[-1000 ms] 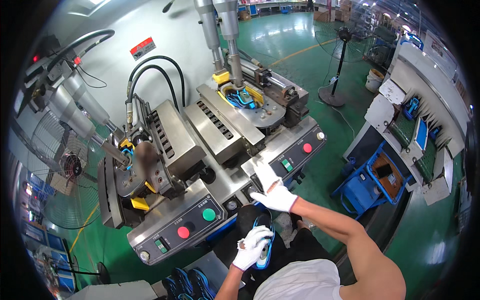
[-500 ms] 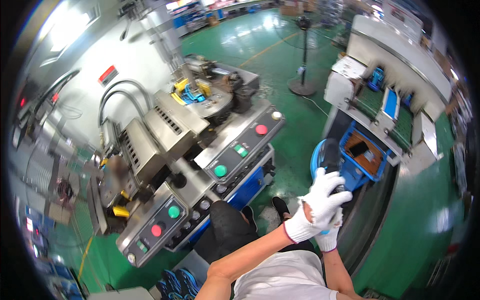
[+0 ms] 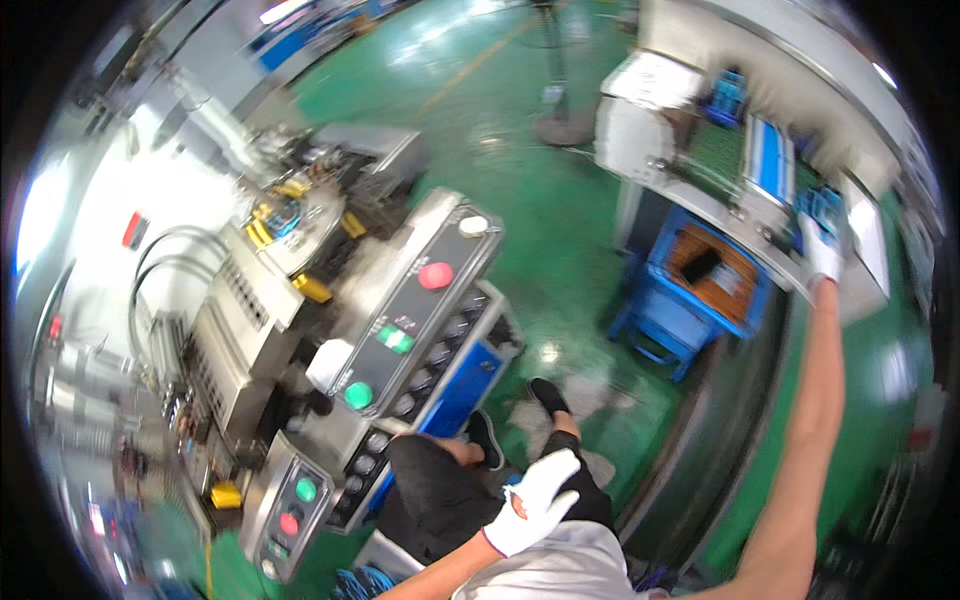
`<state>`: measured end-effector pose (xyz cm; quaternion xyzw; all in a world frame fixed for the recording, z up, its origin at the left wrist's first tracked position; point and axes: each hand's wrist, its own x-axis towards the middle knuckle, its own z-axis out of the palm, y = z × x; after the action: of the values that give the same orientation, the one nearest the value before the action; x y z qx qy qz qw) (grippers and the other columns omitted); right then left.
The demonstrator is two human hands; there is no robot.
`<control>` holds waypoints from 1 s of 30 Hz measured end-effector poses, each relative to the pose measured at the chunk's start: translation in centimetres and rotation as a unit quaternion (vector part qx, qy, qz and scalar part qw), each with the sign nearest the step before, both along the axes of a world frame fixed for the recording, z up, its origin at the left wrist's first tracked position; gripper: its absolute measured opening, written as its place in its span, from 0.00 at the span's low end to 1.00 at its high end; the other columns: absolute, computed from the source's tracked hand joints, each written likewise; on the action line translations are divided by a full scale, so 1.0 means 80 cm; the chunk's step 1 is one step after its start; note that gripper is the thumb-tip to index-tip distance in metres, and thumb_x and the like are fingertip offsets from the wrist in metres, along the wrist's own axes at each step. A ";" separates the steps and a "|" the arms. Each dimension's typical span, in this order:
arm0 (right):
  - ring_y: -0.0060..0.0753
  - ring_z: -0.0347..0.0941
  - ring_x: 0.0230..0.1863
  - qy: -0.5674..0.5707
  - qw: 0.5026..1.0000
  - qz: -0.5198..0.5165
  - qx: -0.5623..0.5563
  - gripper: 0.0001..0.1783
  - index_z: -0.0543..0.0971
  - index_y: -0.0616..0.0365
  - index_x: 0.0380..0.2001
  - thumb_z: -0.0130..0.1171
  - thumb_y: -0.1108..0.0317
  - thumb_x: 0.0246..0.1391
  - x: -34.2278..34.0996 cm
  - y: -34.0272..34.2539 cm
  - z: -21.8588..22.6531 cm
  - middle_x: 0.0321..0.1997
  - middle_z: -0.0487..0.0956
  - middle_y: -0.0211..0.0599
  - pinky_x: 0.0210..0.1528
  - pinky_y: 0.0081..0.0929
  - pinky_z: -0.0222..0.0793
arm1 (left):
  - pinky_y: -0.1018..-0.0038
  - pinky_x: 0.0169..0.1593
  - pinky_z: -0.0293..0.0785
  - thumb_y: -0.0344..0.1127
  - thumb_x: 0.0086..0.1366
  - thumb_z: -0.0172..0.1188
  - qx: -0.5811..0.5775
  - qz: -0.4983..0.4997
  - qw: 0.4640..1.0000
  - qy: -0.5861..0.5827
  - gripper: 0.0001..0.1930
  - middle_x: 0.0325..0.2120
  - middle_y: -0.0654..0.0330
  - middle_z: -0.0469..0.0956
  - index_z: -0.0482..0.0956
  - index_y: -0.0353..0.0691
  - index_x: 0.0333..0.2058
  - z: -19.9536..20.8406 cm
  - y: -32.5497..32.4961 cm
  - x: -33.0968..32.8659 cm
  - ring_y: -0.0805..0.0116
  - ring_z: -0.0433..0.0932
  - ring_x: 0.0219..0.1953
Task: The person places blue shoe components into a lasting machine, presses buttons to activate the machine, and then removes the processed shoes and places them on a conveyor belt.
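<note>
Likely step: loading green-belted white conveyor (image 3: 712, 155). White-gloved right hand (image 3: 820, 250) at blue shoe (image 3: 824, 206), grip indeterminable. White-gloved left hand (image 3: 535, 506) empty, fingers loose. Next move calls for level release.

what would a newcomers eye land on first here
Probably the white-gloved right hand, stretched far right to a blue shoe-like item. Next, perhaps, the bright red button on the slanted control panel left of centre, then the blue stool right of centre.
</note>
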<state>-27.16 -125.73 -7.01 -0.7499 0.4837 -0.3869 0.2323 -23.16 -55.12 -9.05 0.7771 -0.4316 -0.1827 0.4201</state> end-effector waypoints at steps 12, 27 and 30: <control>0.57 0.82 0.54 0.127 0.989 -0.061 -0.052 0.47 0.79 0.71 0.57 0.59 0.30 0.61 0.052 -0.051 -0.076 0.58 0.82 0.61 0.60 0.46 0.75 | 0.60 0.52 0.79 0.31 0.69 0.63 0.132 0.350 0.927 0.002 0.09 0.42 0.47 0.82 0.83 0.36 0.45 0.042 0.187 -0.036 0.48 0.83 0.46; 0.42 0.71 0.67 0.192 0.712 0.618 0.273 0.36 0.61 0.65 0.74 0.61 0.59 0.71 0.107 0.752 -0.156 0.78 0.60 0.52 0.65 0.35 0.78 | 0.54 0.55 0.77 0.57 0.67 0.65 0.373 0.866 0.230 0.241 0.31 0.45 0.45 0.85 0.78 0.38 0.58 -0.001 0.521 -0.594 0.46 0.84 0.49; 0.41 0.70 0.69 0.212 0.638 0.698 0.247 0.33 0.62 0.63 0.74 0.57 0.64 0.73 0.138 0.804 -0.123 0.77 0.62 0.51 0.66 0.36 0.76 | 0.52 0.58 0.73 0.62 0.66 0.64 0.296 0.907 0.211 0.212 0.37 0.56 0.44 0.78 0.73 0.39 0.63 -0.099 0.476 -0.602 0.43 0.78 0.57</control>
<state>-16.13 -61.45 -16.88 -0.8404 -0.0700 0.1940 0.5011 -71.30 -17.04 -16.98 0.6412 0.7569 0.0504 0.1160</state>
